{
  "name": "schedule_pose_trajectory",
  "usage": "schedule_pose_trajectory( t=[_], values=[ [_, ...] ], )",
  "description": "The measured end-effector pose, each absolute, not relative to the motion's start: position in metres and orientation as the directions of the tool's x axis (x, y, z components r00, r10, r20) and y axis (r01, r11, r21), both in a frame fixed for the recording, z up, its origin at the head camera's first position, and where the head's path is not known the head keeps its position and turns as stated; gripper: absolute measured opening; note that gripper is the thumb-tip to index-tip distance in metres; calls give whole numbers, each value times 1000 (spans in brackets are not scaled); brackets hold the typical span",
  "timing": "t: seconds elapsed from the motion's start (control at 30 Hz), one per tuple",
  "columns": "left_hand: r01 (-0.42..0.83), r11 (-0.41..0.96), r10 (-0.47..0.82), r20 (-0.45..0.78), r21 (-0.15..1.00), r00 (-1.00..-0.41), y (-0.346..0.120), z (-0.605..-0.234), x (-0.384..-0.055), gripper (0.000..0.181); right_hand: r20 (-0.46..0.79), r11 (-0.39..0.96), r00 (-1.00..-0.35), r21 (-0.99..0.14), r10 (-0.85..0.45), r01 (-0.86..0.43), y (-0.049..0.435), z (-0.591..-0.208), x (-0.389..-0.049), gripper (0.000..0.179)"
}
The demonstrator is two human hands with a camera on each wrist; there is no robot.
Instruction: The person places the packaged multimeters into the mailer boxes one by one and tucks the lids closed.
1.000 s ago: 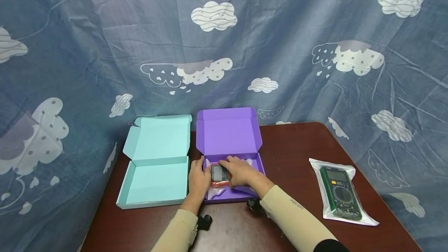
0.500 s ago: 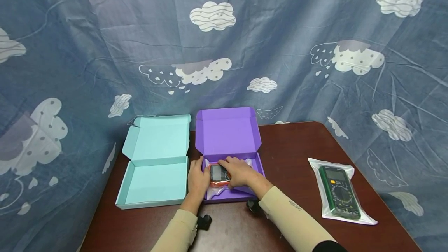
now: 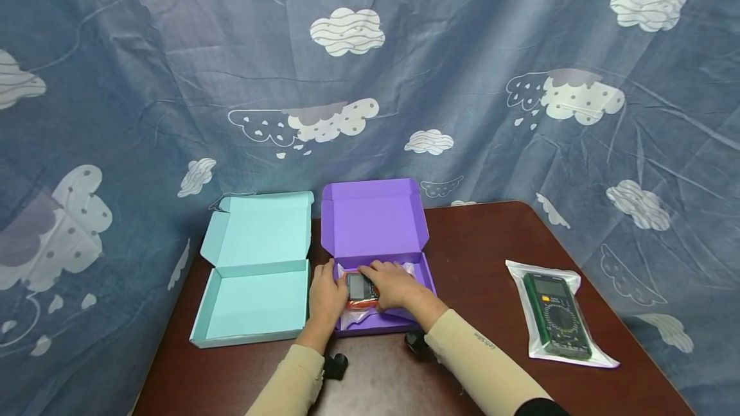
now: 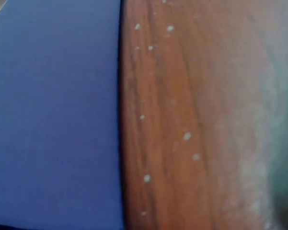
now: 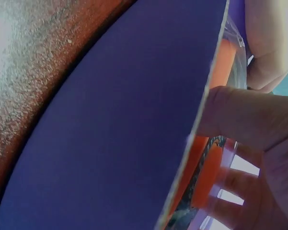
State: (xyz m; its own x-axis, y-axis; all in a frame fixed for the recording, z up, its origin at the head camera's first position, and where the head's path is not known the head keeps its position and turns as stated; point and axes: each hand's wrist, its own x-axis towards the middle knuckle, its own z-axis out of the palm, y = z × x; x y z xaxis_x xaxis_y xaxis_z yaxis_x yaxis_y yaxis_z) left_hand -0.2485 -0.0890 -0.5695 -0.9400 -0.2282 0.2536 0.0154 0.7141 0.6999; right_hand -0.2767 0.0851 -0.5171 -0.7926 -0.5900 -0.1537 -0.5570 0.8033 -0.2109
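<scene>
**A right hand [image 3: 395, 284] pinches an orange handheld meter [image 3: 356, 287] inside a lidded purple cardboard box [image 3: 376, 222]**

We see the right hand bent over the meter, its thumb along the near side and its fingers reaching across, so the gap between them is only as wide as the body it holds. The left hand [image 3: 327, 297] lies along the box's left wall with its thumb against the meter's left end; we cannot tell how tightly its fingers are bent or whether they grip anything.

The meter, grey screen upward, sits in the left part of the box in crinkled clear plastic wrapping [image 3: 349, 320]. Beige sleeves [image 3: 482, 361] cover both forearms.

Just left of the purple box we find a pale turquoise cardboard box [image 3: 263, 233], its lid also raised. Well apart, on the right, a dark green multimeter [image 3: 557, 316] with a round dial lies in a clear, white-edged plastic bag [image 3: 518, 269]. Everything rests on a dark reddish-brown wooden table [image 3: 474, 242], and behind it we see a blue cloud-patterned curtain [image 3: 231, 50].
</scene>
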Motion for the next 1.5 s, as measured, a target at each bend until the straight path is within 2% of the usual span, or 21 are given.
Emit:
schedule_pose_trajectory(
  t=[0.13, 0.37, 0.53, 0.63, 0.73, 0.83, 0.97, 1.07, 1.17, 1.3, 1.5],
  values=[
    [26, 732, -215, 267, 681, -940, -89, -565, -248, 48, -138, 800, -795, -224, -591, -556, 88, -516, -273, 96],
    [20, 726, -227, 266, 688, -937, -89, -551, -253, 47, -100, 774, -805, -364, -585, -518, 99, -504, -270, 90],
    [3, 679, -264, 248, 734, -932, -92, -541, -258, 51, -26, 734, -810, -441, -585, -516, 112, -494, -277, 83],
    [-10, 663, -286, 241, 748, -927, -95, -536, -261, 53, 57, 715, -828, -475, -557, -514, 121, -492, -284, 72],
    [-3, 645, -299, 248, 764, -921, -97, -531, -263, 56, 165, 722, -862, -484, -479, -494, 130, -491, -289, 59],
    [21, 630, -294, 263, 777, -919, -98, -526, -266, 58, 284, 736, -895, -510, -344, -445, 140, -491, -295, 48],
    [60, 601, -268, 272, 797, -924, -100, -518, -272, 62, 376, 717, -919, -607, -121, -342, 152, -492, -301, 49],
    [77, 572, -251, 264, 816, -931, -102, -512, -278, 65, 329, 682, -944, -693, 10, -234, 161, -497, -306, 60],
    [94, 547, -232, 259, 832, -938, -102, -507, -282, 65, 214, 627, -975, -768, 59, -131, 170, -503, -309, 70],
    [103, 512, -219, 245, 853, -944, -101, -502, -286, 60, 94, 529, -995, -845, 12, -74, 178, -508, -309, 78],
    [4, 388, -257, 113, 922, -960, -99, -492, -286, 62, 75, 459, -991, -880, -114, -120, 174, -505, -303, 86]
  ],
)
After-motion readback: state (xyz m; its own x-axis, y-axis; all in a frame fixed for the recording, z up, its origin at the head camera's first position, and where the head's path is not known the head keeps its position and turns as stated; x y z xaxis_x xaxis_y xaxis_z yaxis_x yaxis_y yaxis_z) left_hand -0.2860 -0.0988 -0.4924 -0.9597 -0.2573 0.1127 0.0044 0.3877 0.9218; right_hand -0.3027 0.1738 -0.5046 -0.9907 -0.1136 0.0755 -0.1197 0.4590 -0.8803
